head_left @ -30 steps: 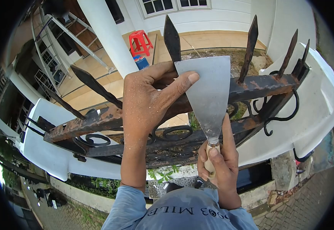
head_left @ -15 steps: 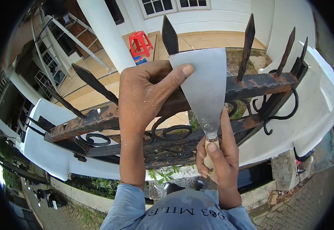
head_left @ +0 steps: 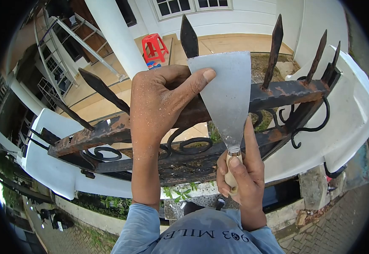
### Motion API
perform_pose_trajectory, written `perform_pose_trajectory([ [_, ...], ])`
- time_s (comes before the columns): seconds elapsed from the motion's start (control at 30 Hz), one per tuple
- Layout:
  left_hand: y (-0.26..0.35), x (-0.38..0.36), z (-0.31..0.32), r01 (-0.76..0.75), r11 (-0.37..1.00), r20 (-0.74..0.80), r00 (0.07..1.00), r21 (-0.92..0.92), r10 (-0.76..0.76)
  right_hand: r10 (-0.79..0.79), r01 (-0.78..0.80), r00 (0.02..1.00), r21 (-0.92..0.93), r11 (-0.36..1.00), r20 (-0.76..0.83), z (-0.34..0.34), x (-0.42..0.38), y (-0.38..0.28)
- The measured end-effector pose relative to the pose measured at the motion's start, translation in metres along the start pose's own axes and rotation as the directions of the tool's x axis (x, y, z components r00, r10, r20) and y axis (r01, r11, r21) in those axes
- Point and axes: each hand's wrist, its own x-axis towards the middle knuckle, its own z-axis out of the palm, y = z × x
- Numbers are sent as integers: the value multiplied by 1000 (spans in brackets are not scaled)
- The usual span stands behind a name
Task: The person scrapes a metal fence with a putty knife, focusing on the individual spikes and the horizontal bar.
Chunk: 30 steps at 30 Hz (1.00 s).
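A putty knife (head_left: 224, 95) with a wide grey blade and a pale handle is held upright before me, blade up. My right hand (head_left: 246, 169) wraps round its handle, with the index finger along the blade's lower edge. At the blade's upper left, my left hand (head_left: 159, 101) pinches the edge, thumb on the near face; its other fingers are hidden behind. Pale specks dot the left hand and wrist. Just behind the blade runs a black iron fence (head_left: 290, 95) with spear points and scrolls, its paint chipped and rusty along the top rail.
White wall sections (head_left: 328, 127) flank the fence on both sides. Beyond it are a tiled porch, a red stool (head_left: 154, 47), a white column (head_left: 117, 38) and a metal ladder (head_left: 83, 44). Low green plants (head_left: 182, 194) grow at the fence's foot.
Almost nothing differs. The putty knife and both hands have shifted very slightly in view; the grip of each hand stays the same.
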Motion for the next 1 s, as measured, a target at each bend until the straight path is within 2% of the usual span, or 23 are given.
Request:
perform_pose_trajectory([
  [0.1, -8, -8, 8, -157, 984, -56, 987, -88, 153, 40, -40, 998, 8, 999, -38, -2, -11, 6],
  [0.13, -13, -6, 5, -174, 985, -25, 985, -6, 173, 38, -38, 998, -7, 999, -43, -3, -13, 9],
  [0.23, -2, -1, 1, -33, 999, 61, 998, -23, 34, 43, -43, 999, -22, 999, -24, -3, -12, 0],
  [0.33, -12, -6, 5, -142, 989, 33, 989, -42, 144, 29, -30, 999, -55, 998, -21, -5, -15, 9],
  [0.43, -11, -1, 0, -87, 993, 88, 993, 74, 80, 22, -22, 1000, -38, 999, -6, -6, -14, 12],
  [0.47, -10, 1, -1, -75, 996, 96, 993, 38, 71, 18, -18, 1000, -38, 999, -2, -7, -13, 13],
  [0.57, -15, -5, 6, -174, 980, 37, 984, 91, 171, 19, -18, 1000, -27, 999, 2, -11, -13, 20],
  [0.67, -18, -4, 6, -161, 987, -1, 987, 23, 161, -12, 13, 999, -26, 1000, 32, -13, -6, 23],
  [0.77, -14, -2, 2, -20, 997, 6, 1000, 79, 20, -4, 4, 1000, -24, 1000, 13, -9, -3, 22],
  [0.83, -17, -7, 7, -198, 960, -12, 979, 200, 204, 30, -31, 999, -6, 1000, -32, -11, -9, 22],
  [0.9, -14, -5, 6, -150, 984, 2, 989, 90, 151, 20, -20, 1000, -18, 1000, -17, -5, -3, 14],
  [1.0, -13, -1, 0, -29, 993, 38, 999, 115, 25, 5, -6, 1000, -57, 998, -25, -4, -7, 15],
])
